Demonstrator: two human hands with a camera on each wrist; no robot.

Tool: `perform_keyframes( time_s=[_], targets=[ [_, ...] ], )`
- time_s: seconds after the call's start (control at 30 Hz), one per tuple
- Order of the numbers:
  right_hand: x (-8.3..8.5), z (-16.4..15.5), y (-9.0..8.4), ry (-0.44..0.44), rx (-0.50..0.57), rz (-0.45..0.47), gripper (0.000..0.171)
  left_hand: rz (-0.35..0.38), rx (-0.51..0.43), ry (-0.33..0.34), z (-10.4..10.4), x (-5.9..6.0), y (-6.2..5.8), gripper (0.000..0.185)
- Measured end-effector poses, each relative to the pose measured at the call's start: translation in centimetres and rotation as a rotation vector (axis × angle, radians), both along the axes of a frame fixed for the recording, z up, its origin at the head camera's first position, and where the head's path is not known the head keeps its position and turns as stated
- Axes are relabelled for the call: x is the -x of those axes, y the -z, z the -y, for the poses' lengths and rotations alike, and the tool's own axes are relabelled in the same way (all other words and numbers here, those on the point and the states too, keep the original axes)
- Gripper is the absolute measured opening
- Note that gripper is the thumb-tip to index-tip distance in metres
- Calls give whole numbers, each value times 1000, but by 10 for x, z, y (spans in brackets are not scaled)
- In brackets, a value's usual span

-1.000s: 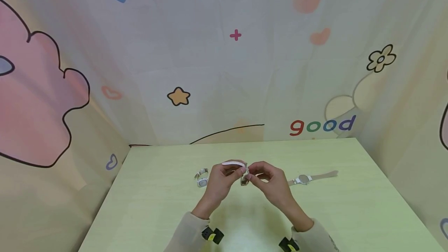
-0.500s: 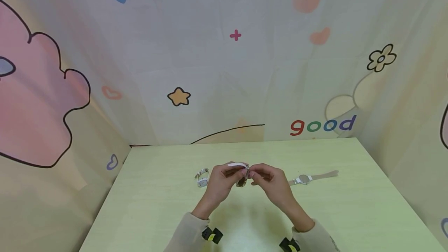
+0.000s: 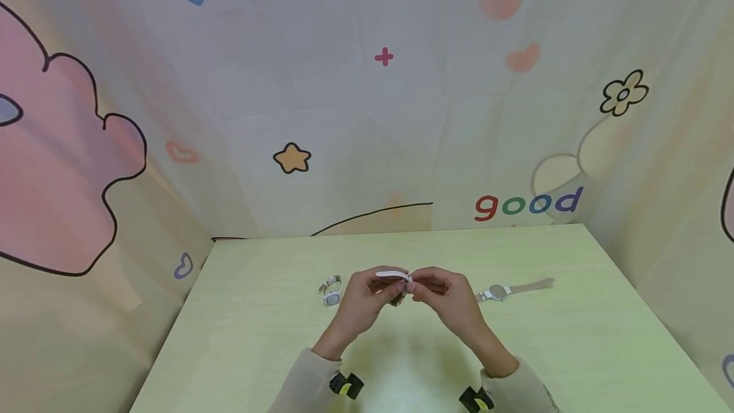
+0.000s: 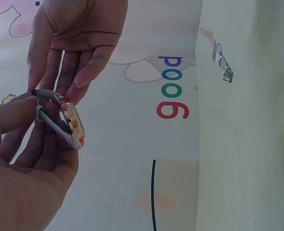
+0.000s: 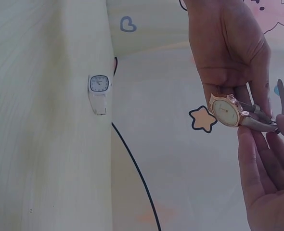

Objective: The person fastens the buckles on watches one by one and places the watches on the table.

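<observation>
Both hands [image 3: 408, 289] pinch gold watch [image 5: 227, 110] w/ pale strap; backdrop reads "good" [image 3: 528, 205].

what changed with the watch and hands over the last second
The white strap arching over the left hand has flattened and slid a little right, toward the right hand, and the gold watch has sunk lower between the fingers. Both hands still hold it above the table. The white square watch and the round watch have not moved.
</observation>
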State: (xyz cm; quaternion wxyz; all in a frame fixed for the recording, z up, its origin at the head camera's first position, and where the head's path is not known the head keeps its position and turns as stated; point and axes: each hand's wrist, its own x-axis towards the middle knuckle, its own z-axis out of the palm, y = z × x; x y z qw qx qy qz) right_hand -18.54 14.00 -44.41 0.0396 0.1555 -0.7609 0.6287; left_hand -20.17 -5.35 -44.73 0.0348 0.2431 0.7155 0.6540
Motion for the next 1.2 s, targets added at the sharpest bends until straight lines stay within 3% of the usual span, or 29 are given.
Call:
perform_keyframes(
  time_s=[0.13,0.4,0.8,1.2],
  targets=[
    [-1,1,0,11,-1,-1,24,31,-10,-18,-1,-1,-1,18],
    [0,-2,3,-29,50,-45,24,64,21,8,0,0,1,23],
    [-1,-3,3,-11,46,-22,22,86,19,-8,0,1,4,18],
    [-3,5,0,137,-73,-89,12,66,24,-13,-1,-1,5,16]
  ],
)
